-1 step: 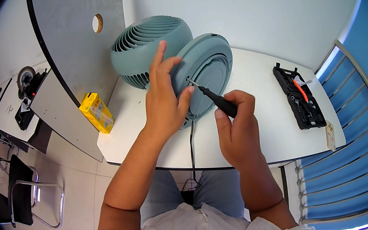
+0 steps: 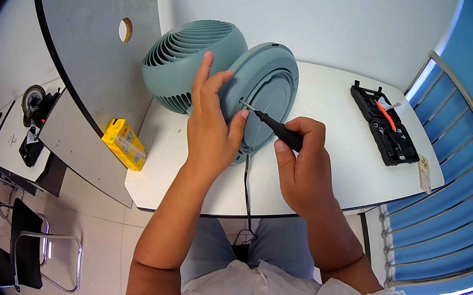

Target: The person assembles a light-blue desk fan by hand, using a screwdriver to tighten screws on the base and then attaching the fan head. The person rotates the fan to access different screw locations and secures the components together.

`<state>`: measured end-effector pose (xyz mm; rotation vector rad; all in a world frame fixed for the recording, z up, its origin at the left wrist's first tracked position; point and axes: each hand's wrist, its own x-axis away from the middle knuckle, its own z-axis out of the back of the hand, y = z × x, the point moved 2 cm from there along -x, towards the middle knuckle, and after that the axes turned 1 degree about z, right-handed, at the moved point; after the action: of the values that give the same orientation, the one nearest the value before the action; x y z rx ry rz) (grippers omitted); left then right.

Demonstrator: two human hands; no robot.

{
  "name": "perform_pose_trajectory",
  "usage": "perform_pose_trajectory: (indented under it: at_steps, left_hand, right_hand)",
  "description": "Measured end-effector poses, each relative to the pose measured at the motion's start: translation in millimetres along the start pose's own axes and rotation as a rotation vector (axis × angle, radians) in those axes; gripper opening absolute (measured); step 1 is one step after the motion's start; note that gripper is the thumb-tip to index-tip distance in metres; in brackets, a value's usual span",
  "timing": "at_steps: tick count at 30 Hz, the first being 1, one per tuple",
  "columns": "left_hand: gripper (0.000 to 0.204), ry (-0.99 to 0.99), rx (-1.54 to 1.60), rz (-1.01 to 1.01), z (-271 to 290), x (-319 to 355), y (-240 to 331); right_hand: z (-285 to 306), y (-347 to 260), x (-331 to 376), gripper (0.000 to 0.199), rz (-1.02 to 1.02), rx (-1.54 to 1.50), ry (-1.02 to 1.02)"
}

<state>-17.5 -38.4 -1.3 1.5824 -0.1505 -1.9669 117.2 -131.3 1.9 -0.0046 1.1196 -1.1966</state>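
Observation:
A grey-green fan lies on its side on the white table (image 2: 344, 151), its round slatted head (image 2: 192, 63) at the back left and its disc base (image 2: 269, 101) tilted with the underside facing me. My left hand (image 2: 206, 118) steadies the base at its left edge, thumb against the underside and forefinger raised. In my right hand (image 2: 306, 165) is a black-handled screwdriver (image 2: 285, 133), gripped by the handle. Its metal shaft points up and left, the tip at a small hole in the base near my left thumb. Whether a screw sits there is hidden.
An open black tool case (image 2: 386, 128) lies at the right, with a pale tag-like object (image 2: 424, 173) beside it. A yellow box (image 2: 124, 145) stands at the left by a grey partition (image 2: 107, 75). The fan's black cord (image 2: 247, 197) hangs over the front edge.
My right hand and the screwdriver handle have shifted very slightly to the left. The fan and my left hand have stayed in place.

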Motion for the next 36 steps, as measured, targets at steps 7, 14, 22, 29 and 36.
perform_pose_trajectory:
  at_steps: [7,14,22,29,36]
  left_hand:
    - [0.058,-0.035,-0.031,0.039,1.8,0.9,4.7]
    - [0.057,0.009,0.033,0.077,0.6,11.5,-4.9]
    - [0.071,-0.004,0.244,0.223,5.4,22.4,-3.6]
    - [0.071,0.032,0.336,0.350,4.9,30.5,-5.8]
    - [0.067,0.051,0.378,0.380,7.6,38.9,-12.4]
  right_hand:
    - [-4.4,11.4,-4.2,0.030,0.002,0.189,0.159]
    - [-7.7,13.2,12.5,0.045,0.001,-0.251,0.028]
    - [-21.1,8.4,22.4,0.035,0.326,-0.172,0.180]
    - [-28.4,3.4,30.2,0.033,0.282,-0.106,0.228]
    - [-30.9,9.7,35.4,0.038,0.125,-0.277,0.110]
